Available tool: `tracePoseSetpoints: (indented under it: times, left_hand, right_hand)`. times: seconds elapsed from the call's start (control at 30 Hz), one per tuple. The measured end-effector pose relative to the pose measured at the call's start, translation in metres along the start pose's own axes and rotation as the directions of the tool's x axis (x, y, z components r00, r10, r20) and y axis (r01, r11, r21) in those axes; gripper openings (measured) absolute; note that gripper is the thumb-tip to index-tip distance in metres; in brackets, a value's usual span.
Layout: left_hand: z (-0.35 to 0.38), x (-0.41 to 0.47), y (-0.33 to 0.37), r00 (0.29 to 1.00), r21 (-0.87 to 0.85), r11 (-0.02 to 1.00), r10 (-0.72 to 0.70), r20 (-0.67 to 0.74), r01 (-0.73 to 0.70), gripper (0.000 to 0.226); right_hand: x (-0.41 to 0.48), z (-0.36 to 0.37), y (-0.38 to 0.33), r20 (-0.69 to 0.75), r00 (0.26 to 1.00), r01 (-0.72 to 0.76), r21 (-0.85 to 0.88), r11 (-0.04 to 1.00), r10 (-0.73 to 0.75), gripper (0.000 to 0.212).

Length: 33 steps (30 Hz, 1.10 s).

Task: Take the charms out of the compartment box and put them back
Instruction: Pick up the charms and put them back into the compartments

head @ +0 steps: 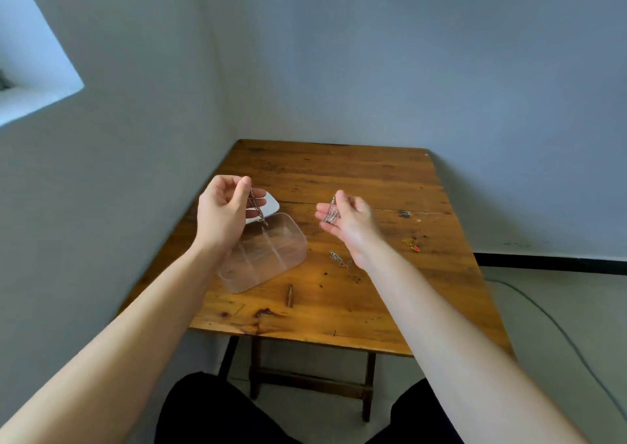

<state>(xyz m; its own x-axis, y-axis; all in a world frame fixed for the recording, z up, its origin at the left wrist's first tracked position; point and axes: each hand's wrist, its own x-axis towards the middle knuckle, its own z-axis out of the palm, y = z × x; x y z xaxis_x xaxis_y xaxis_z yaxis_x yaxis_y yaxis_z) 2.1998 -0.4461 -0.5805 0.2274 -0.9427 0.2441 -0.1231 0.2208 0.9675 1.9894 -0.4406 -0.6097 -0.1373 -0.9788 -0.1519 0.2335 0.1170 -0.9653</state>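
A clear compartment box (pixel 263 253) sits on the wooden bench (pixel 339 172) near its left edge, about midway between the far and near edges, turned at an angle to them. Its inner dividers show through the plastic, and the compartments look empty as far as can be told. Just behind it, touching or nearly touching its far corner, lies a white lid (pixel 271 206), partly hidden by the left hand.

The left hand (pixel 224 209) is raised above the far end of the box. Its grip is pinched between thumb and fingers on a dark chain charm (pixel 256 206) that hangs down toward the box's far rim. The right hand (pixel 349 219) is lifted over the middle of the bench, to the right of the box and apart from it, palm turned inward; its grip holds a silver chain charm (pixel 331 213) between thumb and fingers, the links draped against the palm.

On the bench below the right wrist, just right of the box's near end, lies another silver chain charm (pixel 340 259). Farther right, toward the right edge, rests a small gold and red charm (pixel 411 244), well apart from the box.

The bench stands in a corner of grey walls, pushed against them at its far and left edges. A dark cable (pixel 556 324) runs across the floor to the right.
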Motion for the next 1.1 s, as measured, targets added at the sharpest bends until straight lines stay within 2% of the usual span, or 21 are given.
tracePoseSetpoints:
  times: [0.13, 0.4, 0.63, 0.87, 1.03, 1.1]
  left_hand:
    - [-0.018, 0.012, -0.006, 0.995, 0.017, 0.998, -0.060, -0.074, 0.062, 0.012]
    - [-0.037, 0.017, -0.049, 0.940, 0.048, 0.946, -0.311, -0.138, 0.320, 0.016]
    - [-0.047, 0.032, -0.072, 0.912, 0.147, 0.915, -0.337, -0.234, 0.376, 0.009]
    - [-0.057, 0.035, -0.089, 0.940, 0.360, 0.869, -0.304, -0.154, 0.340, 0.004]
    - [-0.059, 0.038, -0.093, 0.938, 0.314, 0.884, -0.317, -0.143, 0.347, 0.004]
    - [-0.058, 0.039, -0.092, 0.931, 0.295, 0.883, -0.334, -0.148, 0.364, 0.004]
  right_hand:
    - [0.008, 0.033, -0.003, 0.059, 0.998, -0.015, -0.050, 0.999, 0.018, 0.026]
    - [0.019, 0.073, 0.019, 0.078, 0.989, -0.117, -0.132, 0.984, 0.128, 0.030]
    - [0.045, 0.115, 0.045, 0.101, 0.969, -0.209, -0.140, 0.968, 0.224, 0.029]
    - [0.060, 0.140, 0.075, 0.036, 0.943, -0.288, -0.416, 0.863, 0.332, 0.023]
    - [0.060, 0.133, 0.065, 0.077, 0.931, -0.313, -0.331, 0.890, 0.356, 0.020]
    - [0.058, 0.126, 0.058, 0.098, 0.937, -0.283, -0.349, 0.893, 0.335, 0.023]
